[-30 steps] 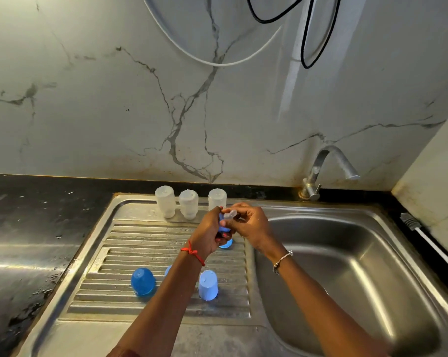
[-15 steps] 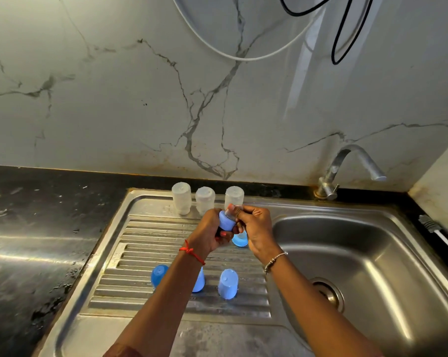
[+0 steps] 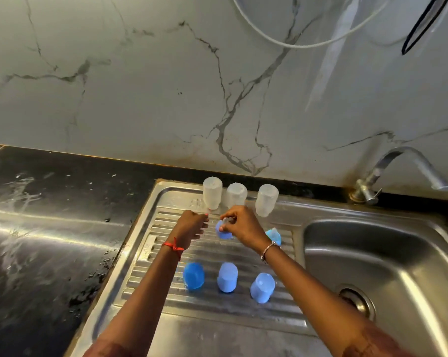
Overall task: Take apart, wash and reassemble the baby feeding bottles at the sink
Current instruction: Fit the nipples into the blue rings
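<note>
1. Marbled wall (image 3: 140, 99) with grey veins rose behind the steel sink (image 3: 217, 331), and a white cable (image 3: 300, 45) sagged across its top.
2. To the left of the ribbed drainboard (image 3: 225, 253) lay the black bench (image 3: 50, 240), wet and speckled. To the right lay the basin (image 3: 372, 240) with its drain (image 3: 356, 302), and the tap (image 3: 365, 191) stood at the back corner.
3. Three clear bottles (image 3: 236, 195) stood upside down in a row at the back edge of the drainboard, close to the wall.
4. Three blue caps (image 3: 227, 277) stood in a row on the ribs nearer to me, well apart from the bottles. The darkest one was on the left.
5. My right hand (image 3: 243, 228) was closed narrow, thumb and fingertips pinching a blue ring (image 3: 223, 231) between the two rows, in front of the middle bottle. Something clear showed at its top under my fingers, too blurred to name. I could not tell whether the ring touched the ribs.
6. My left hand (image 3: 192, 225) hovered just left of the ring and apart from it, fingers loosely curled and holding nothing.
7. A second ring (image 3: 274, 235), also blue, sat on the ribs just beyond my right wrist, partly hidden by it, in front of the right-hand bottle.
8. I wore a red thread (image 3: 174, 247) on my left wrist and a bracelet (image 3: 268, 249) on my right.
</note>
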